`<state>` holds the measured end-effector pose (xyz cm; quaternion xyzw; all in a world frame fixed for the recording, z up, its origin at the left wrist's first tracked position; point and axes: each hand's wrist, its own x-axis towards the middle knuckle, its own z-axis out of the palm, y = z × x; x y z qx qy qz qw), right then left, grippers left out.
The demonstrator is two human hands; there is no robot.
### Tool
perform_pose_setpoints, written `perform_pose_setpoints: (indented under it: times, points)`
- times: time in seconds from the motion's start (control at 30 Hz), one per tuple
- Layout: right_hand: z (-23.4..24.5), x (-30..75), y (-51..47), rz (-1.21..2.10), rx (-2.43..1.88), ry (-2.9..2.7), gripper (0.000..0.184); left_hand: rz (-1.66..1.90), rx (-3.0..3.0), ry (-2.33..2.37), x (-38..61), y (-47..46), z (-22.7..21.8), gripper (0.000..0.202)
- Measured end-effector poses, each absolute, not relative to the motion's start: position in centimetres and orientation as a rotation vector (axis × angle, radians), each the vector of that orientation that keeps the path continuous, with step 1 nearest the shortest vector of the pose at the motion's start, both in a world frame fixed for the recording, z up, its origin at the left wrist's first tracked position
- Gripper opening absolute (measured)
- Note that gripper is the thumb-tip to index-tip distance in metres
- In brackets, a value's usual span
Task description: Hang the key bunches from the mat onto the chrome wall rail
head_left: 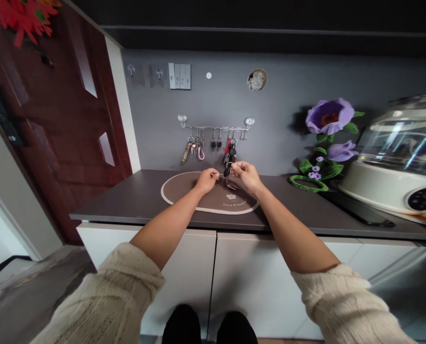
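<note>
- Keys in head view hang over the brown mat, long axis nearly vertical, free end downward.
- Right hand pinches them at top.
- Left hand is near, fingers curled; whether holding something, I cannot tell.

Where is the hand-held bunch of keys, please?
In the head view, just right of centre, the keys hang from the right hand, beside the left hand, over the brown mat.

Grey wall, dark red door at left, dark countertop over 2 pale cabinet doors.
</note>
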<state>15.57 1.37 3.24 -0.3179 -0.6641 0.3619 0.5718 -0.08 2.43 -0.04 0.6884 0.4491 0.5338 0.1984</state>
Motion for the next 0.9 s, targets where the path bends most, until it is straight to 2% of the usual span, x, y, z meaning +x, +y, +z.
perform_pose_setpoints:
  times: [0.43,0.9]
  points:
    - [4.4,16.2,0.5,1.044,-0.543,-1.237,0.029,1.489,1.943,1.212,0.0,2.7,-0.2,0.014]
    - [5.6,17.8,1.6,0.989,-0.590,-1.199,0.033,1.484,1.898,1.171,0.3,2.6,-0.4,0.015]
